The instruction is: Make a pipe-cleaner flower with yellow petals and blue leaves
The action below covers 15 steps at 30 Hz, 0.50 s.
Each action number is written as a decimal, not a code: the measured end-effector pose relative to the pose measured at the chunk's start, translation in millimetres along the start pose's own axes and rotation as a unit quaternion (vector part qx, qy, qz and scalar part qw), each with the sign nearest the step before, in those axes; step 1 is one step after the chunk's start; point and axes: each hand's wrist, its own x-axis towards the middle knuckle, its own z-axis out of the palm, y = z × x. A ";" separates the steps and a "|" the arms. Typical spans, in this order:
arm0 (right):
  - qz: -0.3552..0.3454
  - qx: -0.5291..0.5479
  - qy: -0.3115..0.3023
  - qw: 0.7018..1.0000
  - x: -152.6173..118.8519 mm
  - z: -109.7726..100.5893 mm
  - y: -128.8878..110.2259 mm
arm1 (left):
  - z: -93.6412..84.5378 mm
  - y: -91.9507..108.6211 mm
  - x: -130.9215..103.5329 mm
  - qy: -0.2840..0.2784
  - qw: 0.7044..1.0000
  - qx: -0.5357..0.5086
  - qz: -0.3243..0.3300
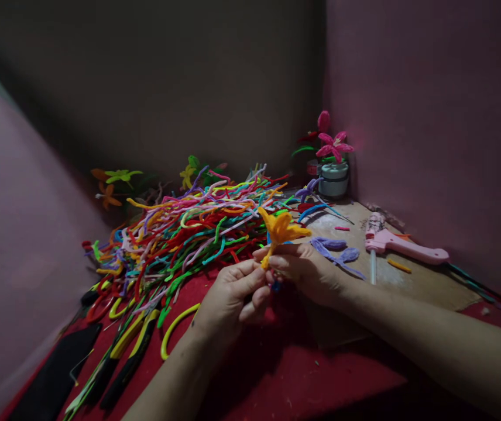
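An orange pipe-cleaner flower point(280, 227) stands upright between my hands, its petals spread above my fingers. My left hand point(237, 289) pinches the base of the flower from the left, fingertips closed. From the right, my right hand point(307, 272) grips the same base with closed fingers. The stem below is hidden by my fingers. Just beyond my hands lies a large heap of coloured pipe cleaners point(189, 234). Purple pipe-cleaner petals point(336, 250) rest beside my right hand.
A pink glue gun point(404, 244) lies on cardboard point(426, 286) at right. Yellow-black pliers point(131, 345), a black flat object point(52, 374) and a yellow loop handle point(175, 327) are on the red cloth at left. A potted pink flower point(335, 146) stands in the corner.
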 end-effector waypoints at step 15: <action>-0.009 0.062 0.093 0.994 -2.1 5.8 7.1 | 2.1 -8.8 -1.5 0.115 0.935 0.295 0.157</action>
